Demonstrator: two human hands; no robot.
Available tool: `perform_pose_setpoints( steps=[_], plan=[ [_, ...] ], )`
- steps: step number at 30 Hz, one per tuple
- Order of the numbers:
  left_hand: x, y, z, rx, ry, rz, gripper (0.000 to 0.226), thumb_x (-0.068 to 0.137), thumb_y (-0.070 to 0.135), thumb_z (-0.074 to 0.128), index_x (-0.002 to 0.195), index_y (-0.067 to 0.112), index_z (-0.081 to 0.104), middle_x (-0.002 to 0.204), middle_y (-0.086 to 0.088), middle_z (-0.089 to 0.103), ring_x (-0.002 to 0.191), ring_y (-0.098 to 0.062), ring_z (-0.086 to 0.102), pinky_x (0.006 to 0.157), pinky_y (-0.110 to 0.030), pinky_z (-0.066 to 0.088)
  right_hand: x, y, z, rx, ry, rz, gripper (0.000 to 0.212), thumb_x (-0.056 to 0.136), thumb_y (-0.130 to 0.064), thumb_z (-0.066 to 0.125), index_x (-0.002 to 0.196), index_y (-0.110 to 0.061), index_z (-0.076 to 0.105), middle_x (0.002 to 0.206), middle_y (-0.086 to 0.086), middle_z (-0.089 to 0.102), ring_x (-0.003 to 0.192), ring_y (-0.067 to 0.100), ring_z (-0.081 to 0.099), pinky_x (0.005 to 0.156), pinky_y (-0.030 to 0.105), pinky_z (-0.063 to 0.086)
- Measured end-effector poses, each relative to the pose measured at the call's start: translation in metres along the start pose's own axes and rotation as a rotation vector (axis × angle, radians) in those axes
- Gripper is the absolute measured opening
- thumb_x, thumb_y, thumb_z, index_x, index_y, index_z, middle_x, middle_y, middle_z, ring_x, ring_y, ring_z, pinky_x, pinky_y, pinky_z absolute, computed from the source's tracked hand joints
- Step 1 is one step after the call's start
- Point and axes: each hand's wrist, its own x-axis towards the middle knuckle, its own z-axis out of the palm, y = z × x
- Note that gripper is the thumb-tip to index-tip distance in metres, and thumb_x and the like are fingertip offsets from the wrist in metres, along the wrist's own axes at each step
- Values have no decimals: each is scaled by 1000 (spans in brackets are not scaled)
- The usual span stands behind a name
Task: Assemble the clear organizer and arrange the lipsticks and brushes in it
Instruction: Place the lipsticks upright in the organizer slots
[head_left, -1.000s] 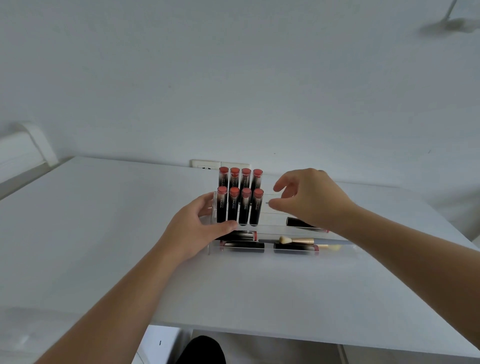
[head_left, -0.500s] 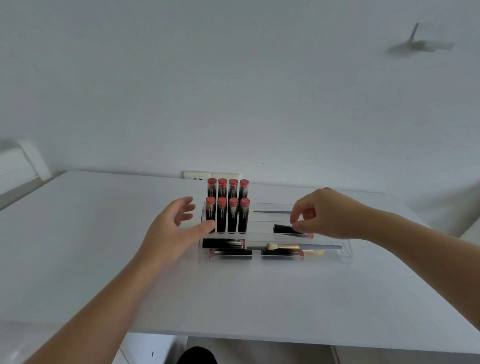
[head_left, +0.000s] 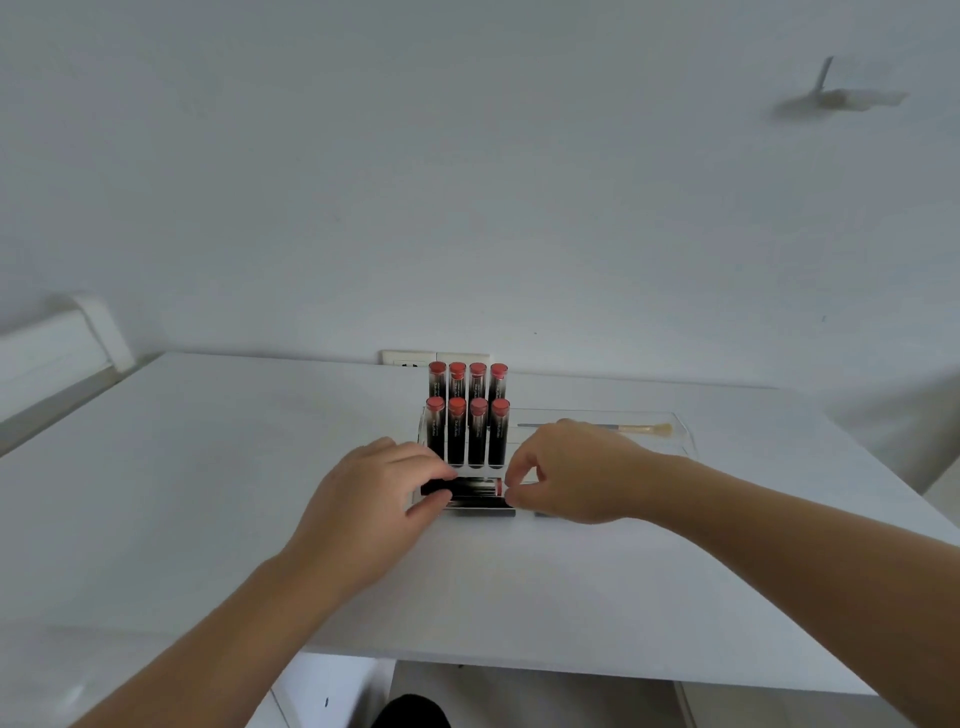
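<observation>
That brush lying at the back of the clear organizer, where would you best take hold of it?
Pinch the brush by its thin grey handle, coming from above. It lies flat in the organizer, bristles toward the right; the handle is rigid and exposed, and the walls block a side approach.

The organizer (head_left: 683, 434) is seen as clear, glossy plastic. 8 upright lipsticks (head_left: 467, 415) are shown with shiny black casings. The table (head_left: 208, 467) is finished matt white and smooth.

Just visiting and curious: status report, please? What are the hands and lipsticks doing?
Left hand and right hand both pinch the lying lipstick at the organizer's front. Eight lipsticks upright behind. Brush lies at back right. Nothing in the way.
</observation>
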Motion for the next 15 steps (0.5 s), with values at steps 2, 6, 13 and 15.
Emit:
perform_pose_setpoints(
  steps=[2,6,13,15],
  plan=[
    [2,2,2,29,-33,-10,18,89,26,74,107,29,77,101,19,71,87,-3,57,76,-21,42,2,-2,0,1,-19,12,28,94,-50,57,107,-34,75,93,-20,61,96,10,58,72,28,42],
    [5,3,5,-26,-62,-72,24,91,35,69,115,30,73,105,20,63,85,1,53,73,-17,40,5,-2,0,14,-106,33,30,92,-49,59,110,-32,75,122,-13,68,106,14,62,87,32,51],
    [13,8,9,78,-112,-11,26,97,39,61,119,28,70,106,10,58,96,-14,57,79,-25,38,11,0,7,34,-105,45,25,90,-46,65,109,-31,74,100,-15,57,91,12,56,65,23,38],
    [15,10,9,112,-114,40,23,97,35,62,116,26,72,101,7,58,93,-16,58,79,-27,40,12,1,9,60,-84,46,24,88,-45,67,105,-29,72,97,-16,57,91,12,57,62,20,37]
  ],
)
